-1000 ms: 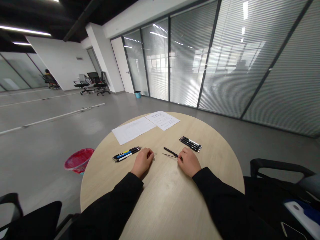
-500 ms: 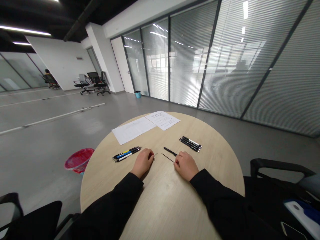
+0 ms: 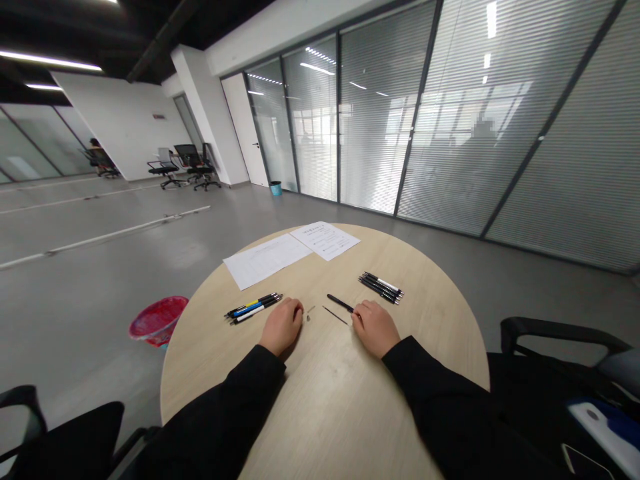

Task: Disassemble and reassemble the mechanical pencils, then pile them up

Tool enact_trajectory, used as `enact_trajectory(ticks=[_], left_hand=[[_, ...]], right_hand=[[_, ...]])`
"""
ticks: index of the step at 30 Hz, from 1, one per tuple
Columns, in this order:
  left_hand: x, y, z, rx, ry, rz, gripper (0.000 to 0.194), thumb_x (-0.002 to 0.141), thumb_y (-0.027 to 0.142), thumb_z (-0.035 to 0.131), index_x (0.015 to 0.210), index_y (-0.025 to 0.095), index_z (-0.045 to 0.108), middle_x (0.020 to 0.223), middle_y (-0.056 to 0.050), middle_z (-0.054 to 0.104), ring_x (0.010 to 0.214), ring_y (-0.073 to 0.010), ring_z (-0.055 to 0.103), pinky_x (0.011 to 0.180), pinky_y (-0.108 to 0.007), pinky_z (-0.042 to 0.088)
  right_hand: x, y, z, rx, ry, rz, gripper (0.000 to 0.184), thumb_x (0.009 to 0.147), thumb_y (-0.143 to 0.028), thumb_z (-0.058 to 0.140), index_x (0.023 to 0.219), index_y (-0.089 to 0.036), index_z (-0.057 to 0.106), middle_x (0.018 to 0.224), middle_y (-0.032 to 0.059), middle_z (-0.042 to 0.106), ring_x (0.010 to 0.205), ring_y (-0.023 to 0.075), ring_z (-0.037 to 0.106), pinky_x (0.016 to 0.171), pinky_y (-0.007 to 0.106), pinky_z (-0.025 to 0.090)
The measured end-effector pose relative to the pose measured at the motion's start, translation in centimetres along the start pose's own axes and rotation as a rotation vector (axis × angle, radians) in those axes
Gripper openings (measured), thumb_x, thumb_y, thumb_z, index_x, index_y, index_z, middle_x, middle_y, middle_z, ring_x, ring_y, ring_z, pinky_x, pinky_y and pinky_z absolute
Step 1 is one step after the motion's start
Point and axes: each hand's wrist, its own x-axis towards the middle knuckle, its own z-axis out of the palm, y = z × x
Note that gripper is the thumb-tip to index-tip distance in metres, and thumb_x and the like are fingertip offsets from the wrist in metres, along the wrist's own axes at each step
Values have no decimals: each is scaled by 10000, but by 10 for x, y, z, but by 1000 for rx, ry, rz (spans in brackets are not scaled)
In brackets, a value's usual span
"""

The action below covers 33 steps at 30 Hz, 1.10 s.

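Note:
My left hand (image 3: 283,327) rests on the table with its fingers curled in and nothing visible in them. Just right of its fingertips lie a thin spring-like piece (image 3: 311,309) and a tiny pen part (image 3: 308,318). My right hand (image 3: 376,328) is also curled, knuckles up, on the tabletop. Its fingers lie against the near end of a black pen barrel (image 3: 340,303), or right beside it; which one I cannot tell. A thin dark pen refill (image 3: 335,315) lies between the hands, its near end close to the right fingers.
Several pens (image 3: 254,309) lie left of my left hand, and several black pens (image 3: 381,287) beyond my right. Two paper sheets (image 3: 267,260) lie at the far side of the round table (image 3: 310,413). A red bin (image 3: 159,320) and chairs (image 3: 560,333) stand around.
Both hands have shifted slightly outward, away from each other. The small part by the left fingertips and the near end of the refill now show more fully, apart from the fingers.

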Motion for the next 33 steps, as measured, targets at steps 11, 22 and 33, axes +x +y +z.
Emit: enact_trajectory(ticks=[11,22,33], left_hand=[[-9,27,-11,-82,-98,138,290,951,292,335,743,218,522,761,-48,593,715,-201,547,667,-312,389],[-30,57,1,-1,-343,339,240,904,334,486,726,225,604,761,-60,641,648,-193,574,589,-297,347],[-27,59,-1,147,-385,345,233,941,335,438,798,206,568,836,-41,649,737,-182,602,639,-280,396]], right_hand=[[3,22,1,163,105,127,231,922,-228,504,693,-201,521,724,11,573,703,161,530,668,267,356],[3,29,7,203,49,156,114,875,-154,530,906,-175,639,840,38,608,774,176,558,746,278,400],[4,28,10,147,-86,162,118,887,-222,586,875,-196,700,896,60,617,883,186,578,825,268,402]])
